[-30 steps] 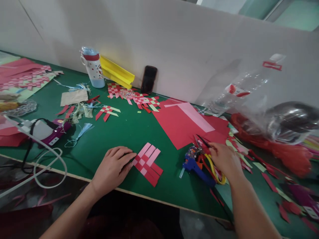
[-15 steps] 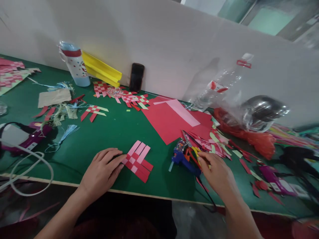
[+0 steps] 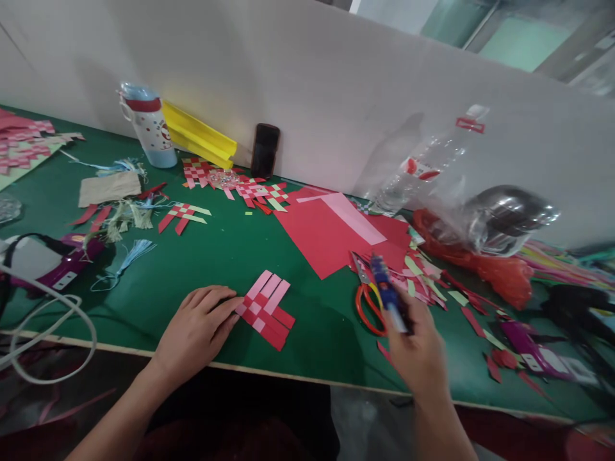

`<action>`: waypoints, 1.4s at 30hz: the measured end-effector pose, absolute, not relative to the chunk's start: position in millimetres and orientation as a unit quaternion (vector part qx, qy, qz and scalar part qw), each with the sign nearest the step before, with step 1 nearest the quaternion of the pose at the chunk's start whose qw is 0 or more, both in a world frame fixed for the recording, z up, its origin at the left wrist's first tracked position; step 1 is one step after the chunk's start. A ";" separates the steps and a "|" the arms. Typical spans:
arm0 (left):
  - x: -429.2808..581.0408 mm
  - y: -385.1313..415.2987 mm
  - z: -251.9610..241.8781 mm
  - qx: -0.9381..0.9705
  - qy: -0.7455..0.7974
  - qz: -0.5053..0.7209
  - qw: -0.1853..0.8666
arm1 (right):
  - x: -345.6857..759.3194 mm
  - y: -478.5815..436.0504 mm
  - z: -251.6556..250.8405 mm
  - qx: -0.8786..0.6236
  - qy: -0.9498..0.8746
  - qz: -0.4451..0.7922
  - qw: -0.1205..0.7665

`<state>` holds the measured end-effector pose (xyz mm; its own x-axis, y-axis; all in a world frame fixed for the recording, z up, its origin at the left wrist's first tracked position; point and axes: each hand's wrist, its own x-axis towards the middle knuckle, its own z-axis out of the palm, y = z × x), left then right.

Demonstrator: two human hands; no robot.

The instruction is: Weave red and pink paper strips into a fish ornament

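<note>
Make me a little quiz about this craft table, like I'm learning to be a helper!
1. True or false: the left hand touches the woven paper mat.
2. What does the right hand hold? A a spoon, B a blue glue gun, C a ball.
3. Fill in: the red-handled scissors lie on the green ____.
Key: 1 true; 2 B; 3 table.
</note>
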<state>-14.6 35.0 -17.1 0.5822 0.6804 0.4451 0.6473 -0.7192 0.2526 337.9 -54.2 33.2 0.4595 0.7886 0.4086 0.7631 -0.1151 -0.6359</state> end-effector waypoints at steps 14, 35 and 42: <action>-14.1 35.6 -18.3 0.888 0.365 0.279 0.027 | 304.7 -74.5 50.3 -0.548 -0.218 0.463 0.662; -9.2 2.0 -11.5 0.889 0.310 0.329 0.072 | 278.2 -48.8 7.6 -0.562 -0.392 0.507 0.524; -1.5 1.6 -4.8 0.889 0.292 0.341 0.091 | 278.5 -48.0 7.8 -0.576 -0.396 0.501 0.510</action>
<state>-1.5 1.6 -4.8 0.5965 0.5810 0.5537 0.4567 -0.8131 0.3610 278.5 -48.0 7.8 0.1837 0.9674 -0.1742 -0.0551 -0.1668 -0.9844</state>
